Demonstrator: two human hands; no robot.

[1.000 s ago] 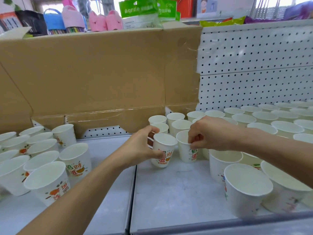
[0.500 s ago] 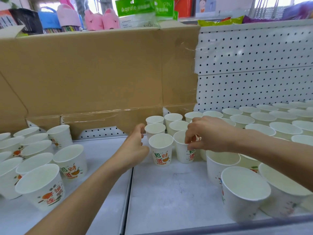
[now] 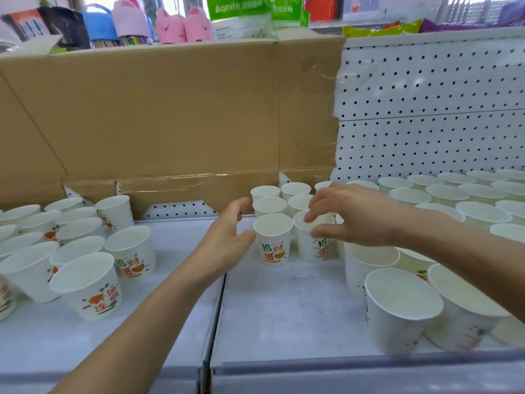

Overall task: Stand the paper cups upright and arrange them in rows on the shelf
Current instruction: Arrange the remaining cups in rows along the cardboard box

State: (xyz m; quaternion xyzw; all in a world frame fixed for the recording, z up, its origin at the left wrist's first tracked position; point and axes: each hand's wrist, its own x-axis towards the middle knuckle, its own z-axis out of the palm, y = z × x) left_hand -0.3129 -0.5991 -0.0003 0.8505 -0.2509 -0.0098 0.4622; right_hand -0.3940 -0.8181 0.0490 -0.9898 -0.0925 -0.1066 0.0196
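While right hand (image 3: 355,217) pinches rim of cup (image 3: 308,248), left hand (image 3: 224,240) open beside neighbouring cup (image 3: 272,245), near shelf (image 3: 284,302) back edge.

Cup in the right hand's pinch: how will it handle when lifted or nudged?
Cup looks empty, thin paper: probably very light. Right hand pinches its rim, which may flex or dent. Tall with narrow base: could tip if nudged.

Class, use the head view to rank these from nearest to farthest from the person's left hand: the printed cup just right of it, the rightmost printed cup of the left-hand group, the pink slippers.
1. Printed cup: just right of the left hand, beside its thumb.
2. Rightmost cup of the left group: farther off, to the hand's left.
3. Pink slippers: far behind, above the cardboard.
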